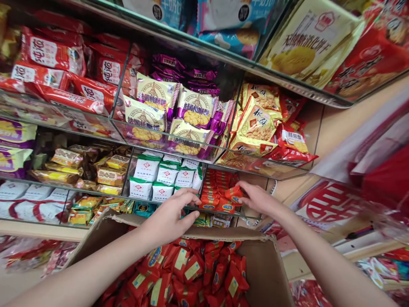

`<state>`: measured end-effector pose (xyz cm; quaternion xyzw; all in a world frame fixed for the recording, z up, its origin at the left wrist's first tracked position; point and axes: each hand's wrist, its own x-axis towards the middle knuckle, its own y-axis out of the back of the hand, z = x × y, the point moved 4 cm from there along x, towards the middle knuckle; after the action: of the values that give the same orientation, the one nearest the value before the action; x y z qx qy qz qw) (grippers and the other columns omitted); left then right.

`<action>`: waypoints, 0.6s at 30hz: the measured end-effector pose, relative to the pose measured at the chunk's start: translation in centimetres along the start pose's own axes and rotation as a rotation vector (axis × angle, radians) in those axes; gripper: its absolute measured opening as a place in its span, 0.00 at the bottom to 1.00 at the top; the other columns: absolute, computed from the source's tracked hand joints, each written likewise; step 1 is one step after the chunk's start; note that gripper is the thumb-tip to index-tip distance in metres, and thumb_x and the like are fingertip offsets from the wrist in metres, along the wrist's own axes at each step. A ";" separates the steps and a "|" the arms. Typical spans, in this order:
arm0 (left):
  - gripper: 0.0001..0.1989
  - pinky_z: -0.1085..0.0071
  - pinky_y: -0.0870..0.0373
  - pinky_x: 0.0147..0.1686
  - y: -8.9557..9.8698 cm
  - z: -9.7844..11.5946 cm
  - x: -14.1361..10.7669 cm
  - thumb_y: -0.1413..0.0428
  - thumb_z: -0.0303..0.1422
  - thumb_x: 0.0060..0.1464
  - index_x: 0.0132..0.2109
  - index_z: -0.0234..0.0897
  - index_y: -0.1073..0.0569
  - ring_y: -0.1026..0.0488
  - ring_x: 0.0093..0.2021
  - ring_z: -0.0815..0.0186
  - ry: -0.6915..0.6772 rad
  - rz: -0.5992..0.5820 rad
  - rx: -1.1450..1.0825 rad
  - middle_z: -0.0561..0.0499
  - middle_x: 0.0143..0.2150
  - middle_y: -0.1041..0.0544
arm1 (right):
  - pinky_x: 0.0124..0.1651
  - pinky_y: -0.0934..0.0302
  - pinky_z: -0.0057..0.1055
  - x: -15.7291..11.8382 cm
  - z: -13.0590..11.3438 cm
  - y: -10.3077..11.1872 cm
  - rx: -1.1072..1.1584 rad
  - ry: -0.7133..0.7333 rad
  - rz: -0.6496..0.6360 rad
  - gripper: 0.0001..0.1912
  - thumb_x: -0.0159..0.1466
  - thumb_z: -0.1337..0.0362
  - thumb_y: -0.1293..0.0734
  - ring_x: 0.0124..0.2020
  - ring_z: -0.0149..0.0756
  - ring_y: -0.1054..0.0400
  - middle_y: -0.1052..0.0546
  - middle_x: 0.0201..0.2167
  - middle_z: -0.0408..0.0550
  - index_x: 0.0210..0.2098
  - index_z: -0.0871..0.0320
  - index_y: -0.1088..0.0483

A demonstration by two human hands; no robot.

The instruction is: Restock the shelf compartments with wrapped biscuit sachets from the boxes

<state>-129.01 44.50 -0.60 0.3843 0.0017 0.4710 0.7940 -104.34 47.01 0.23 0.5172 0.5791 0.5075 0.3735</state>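
My right hand (pixel 257 198) pinches a small red snack packet (pixel 234 195) at the right side of a shelf compartment. Rows of matching red packets (pixel 215 184) lie in that compartment, just left of the held one. My left hand (pixel 172 214) hovers at the compartment's left front edge, thumb and fingers apart, with nothing visible in it. Below both hands stands an open cardboard box (pixel 263 264), holding a loose heap of red packets (pixel 191 273). My left forearm crosses over the box and hides part of the heap.
White-and-green packets (pixel 166 175) fill the compartment to the left. Above are French biscuit packets (pixel 194 106) and yellow packets (pixel 258 119) behind clear shelf fronts. A glass shelf edge (pixel 223 51) juts out overhead. Red-and-white plastic packaging (pixel 332 200) hangs at the right.
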 end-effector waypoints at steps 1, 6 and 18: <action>0.07 0.73 0.35 0.36 0.0 0.0 0.0 0.52 0.29 0.49 0.38 0.39 0.34 0.37 0.46 0.64 -0.005 -0.002 -0.003 0.49 0.47 0.36 | 0.36 0.44 0.29 0.1 0.1 -0.5 -0.043 0.039 -0.091 0.15 0.51 0.70 0.36 0.33 0.36 0.34 0.28 0.31 0.46 0.39 0.57 0.37; 0.07 0.73 0.35 0.37 0.0 0.1 0.0 0.52 0.28 0.49 0.37 0.40 0.33 0.34 0.42 0.66 0.001 -0.003 -0.029 0.50 0.44 0.33 | 0.35 0.45 0.26 0.6 -0.1 -2.5 -0.111 0.071 -0.172 0.15 0.49 0.70 0.34 0.34 0.35 0.35 0.28 0.33 0.47 0.37 0.58 0.33; 0.07 0.74 0.36 0.34 -0.4 -0.1 0.0 0.51 0.31 0.50 0.37 0.40 0.32 0.34 0.39 0.67 0.020 -0.048 0.000 0.51 0.39 0.31 | 0.32 0.48 0.25 1.2 -0.6 -3.6 -0.169 0.085 -0.023 0.06 0.49 0.69 0.33 0.29 0.32 0.38 0.30 0.27 0.45 0.27 0.59 0.35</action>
<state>-128.76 44.46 -0.88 0.3795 0.0188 0.4556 0.8050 -105.98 48.26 -3.04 0.4553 0.5555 0.5716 0.3969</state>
